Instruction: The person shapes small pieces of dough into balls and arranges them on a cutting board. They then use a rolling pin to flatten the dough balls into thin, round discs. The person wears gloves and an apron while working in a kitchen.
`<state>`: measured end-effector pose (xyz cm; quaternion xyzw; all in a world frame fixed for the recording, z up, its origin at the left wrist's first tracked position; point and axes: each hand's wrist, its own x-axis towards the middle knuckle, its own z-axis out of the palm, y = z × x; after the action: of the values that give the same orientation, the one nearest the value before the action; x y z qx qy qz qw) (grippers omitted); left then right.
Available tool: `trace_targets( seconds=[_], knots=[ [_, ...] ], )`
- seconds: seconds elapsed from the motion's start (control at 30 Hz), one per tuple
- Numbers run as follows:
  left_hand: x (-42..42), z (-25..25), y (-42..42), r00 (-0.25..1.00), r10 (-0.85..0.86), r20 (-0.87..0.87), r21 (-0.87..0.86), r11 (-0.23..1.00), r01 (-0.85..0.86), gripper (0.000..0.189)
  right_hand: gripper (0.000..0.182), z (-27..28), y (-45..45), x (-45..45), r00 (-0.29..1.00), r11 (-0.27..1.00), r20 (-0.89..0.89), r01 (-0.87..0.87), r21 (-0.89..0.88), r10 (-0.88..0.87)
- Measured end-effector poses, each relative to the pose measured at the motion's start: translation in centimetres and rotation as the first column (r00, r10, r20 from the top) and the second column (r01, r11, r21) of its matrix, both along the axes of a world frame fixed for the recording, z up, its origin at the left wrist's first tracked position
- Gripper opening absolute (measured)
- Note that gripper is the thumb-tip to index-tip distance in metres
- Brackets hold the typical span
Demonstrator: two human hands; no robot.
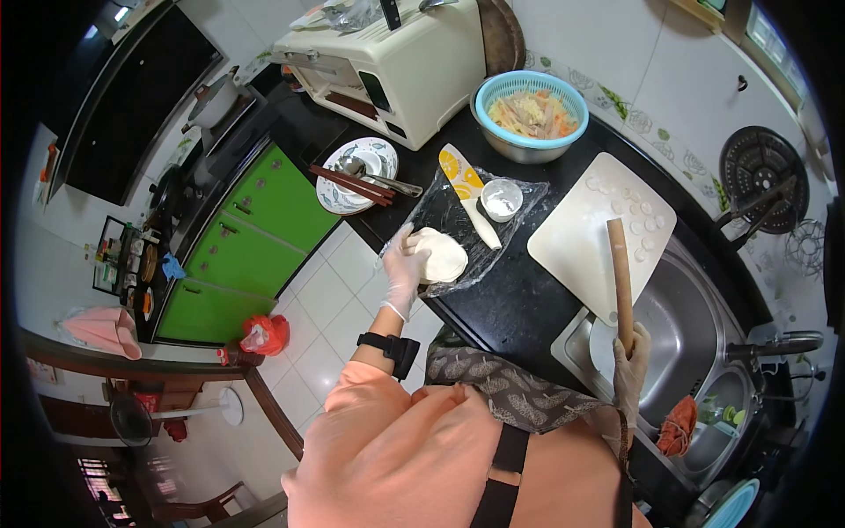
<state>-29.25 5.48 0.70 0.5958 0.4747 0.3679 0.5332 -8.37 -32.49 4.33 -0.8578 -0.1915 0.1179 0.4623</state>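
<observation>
My left hand point(404, 264), in a clear glove, grips the edge of a stack of round dough wrappers point(443, 256) at the corner of a plastic sheet point(429, 204). My gloved right hand point(630, 363) holds a wooden rolling pin point(619, 270) by its lower end, above a white cutting board point(574, 231) with several small dough discs point(643, 224). On the plastic lie a knife in a yellow patterned sheath point(462, 181) and a small cup of white powder point(502, 200). Behind them a blue colander point(581, 119) holds shredded filling, inside a metal bowl.
Fish-patterned plates point(389, 155) with spoons and brown chopsticks point(353, 185) stand left of the plastic. A cream countertop appliance point(429, 66) is behind them. The cutting board partly overhangs a steel sink point(680, 330), with an orange cloth point(678, 426) on its near rim.
</observation>
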Motion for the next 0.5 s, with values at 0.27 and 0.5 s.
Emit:
trace_targets(
  seconds=[0.27,0.5],
  knots=[
    [1.2,0.5,0.6,0.972,0.088,-0.220,0.628,0.775,0.072,0.055,0.029,0.1,-0.6,-0.3,0.997,0.990,-0.039,0.072,0.123,-0.068],
    [16.7,3.8,-5.8,0.757,-0.638,-0.141,0.475,0.627,0.618,0.025,0.031,0.9,-1.4,0.5,0.982,0.993,0.148,0.112,0.034,-0.116]
  ],
)
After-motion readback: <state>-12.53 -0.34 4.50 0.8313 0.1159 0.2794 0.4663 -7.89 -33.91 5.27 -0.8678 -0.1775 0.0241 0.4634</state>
